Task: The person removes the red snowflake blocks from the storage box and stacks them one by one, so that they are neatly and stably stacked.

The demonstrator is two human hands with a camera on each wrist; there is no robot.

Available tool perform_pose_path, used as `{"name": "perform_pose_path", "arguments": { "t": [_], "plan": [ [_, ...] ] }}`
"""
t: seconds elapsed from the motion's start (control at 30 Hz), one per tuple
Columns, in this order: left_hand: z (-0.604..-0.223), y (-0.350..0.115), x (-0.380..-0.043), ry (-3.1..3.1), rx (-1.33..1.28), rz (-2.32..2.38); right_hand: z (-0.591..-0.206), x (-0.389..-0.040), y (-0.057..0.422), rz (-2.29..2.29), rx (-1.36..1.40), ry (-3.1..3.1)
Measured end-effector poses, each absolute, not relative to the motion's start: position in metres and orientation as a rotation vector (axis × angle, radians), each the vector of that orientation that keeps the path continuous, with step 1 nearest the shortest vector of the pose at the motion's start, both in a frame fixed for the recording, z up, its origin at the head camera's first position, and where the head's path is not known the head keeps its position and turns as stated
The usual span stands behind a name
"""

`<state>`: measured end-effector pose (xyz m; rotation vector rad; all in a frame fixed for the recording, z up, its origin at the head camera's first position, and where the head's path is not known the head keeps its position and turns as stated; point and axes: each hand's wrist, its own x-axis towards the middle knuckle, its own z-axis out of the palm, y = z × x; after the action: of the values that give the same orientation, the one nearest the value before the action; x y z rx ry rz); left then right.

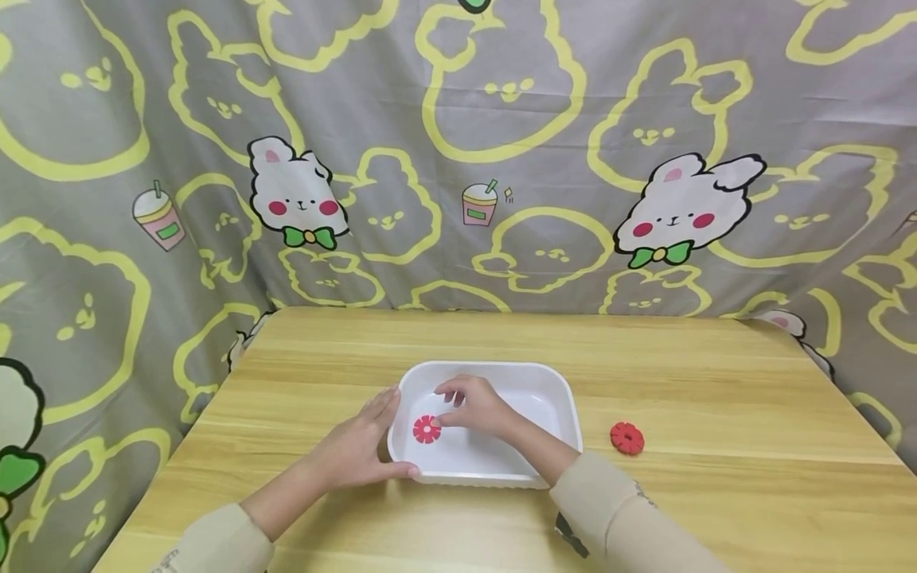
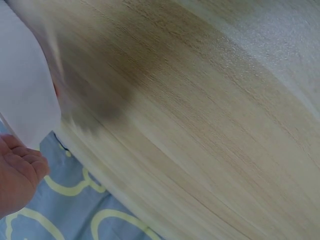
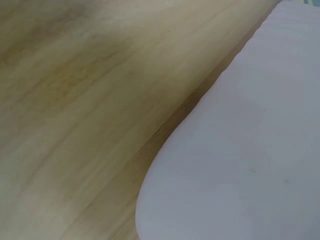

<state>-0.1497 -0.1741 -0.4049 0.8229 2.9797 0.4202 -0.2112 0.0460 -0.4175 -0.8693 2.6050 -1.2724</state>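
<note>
A white plastic tray [image 1: 501,476] with rounded corners stands on the table. Inside it, toward the left end, lies a red notched disc [image 1: 419,436] with a hole in its middle. My left hand [image 1: 358,446] rests against the tray's left side, fingers along the wall and thumb at the near left corner. My right hand [image 1: 478,407] is over the tray's inside, its thumb tip at the disc's right edge and its fingers held apart from the thumb. Whether the thumb touches the disc I cannot tell. The left wrist view catches part of the left hand [image 2: 20,172].
Right of the tray, a second red notched disc [image 1: 627,438] lies on the wood-patterned table [image 1: 723,382]. A grey curtain [image 1: 401,103] with cartoon prints hangs behind the table and along its sides. Something small and black [image 1: 571,535] shows beside the right sleeve.
</note>
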Motion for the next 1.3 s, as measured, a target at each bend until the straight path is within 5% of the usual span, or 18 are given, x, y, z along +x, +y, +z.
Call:
{"name": "perform_pose_path", "arguments": {
  "t": [1.3],
  "plan": [
    [-0.403, -0.174, -0.149, 2.987, 0.840, 0.423, -0.432, -0.213, 0.032, -0.974, -0.957, 2.612]
  ]
}}
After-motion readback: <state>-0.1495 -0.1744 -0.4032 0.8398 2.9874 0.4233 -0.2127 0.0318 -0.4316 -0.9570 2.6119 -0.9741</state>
